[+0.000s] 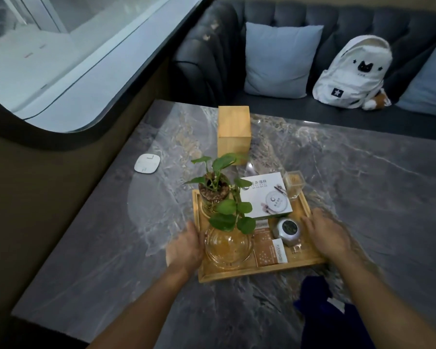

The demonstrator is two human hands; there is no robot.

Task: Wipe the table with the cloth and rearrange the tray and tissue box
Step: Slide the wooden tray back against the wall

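A wooden tray (259,269) sits in the middle of the grey marble table (363,187), loaded with a potted green plant (214,190), a glass vase (228,245), a white box (266,195), a silver tin (287,229), a small glass jar (294,185) and packets. My left hand (186,244) grips the tray's left rim. My right hand (325,233) grips its right rim. A wooden tissue box (234,131) stands upright behind the tray. A dark blue cloth (315,295) lies on the table near the front edge, partly under my right forearm.
A white square device (147,163) lies near the table's left edge, next to the wall under a window. Behind the table runs a dark sofa (212,51) with pale blue cushions (280,61) and a white backpack (353,71).
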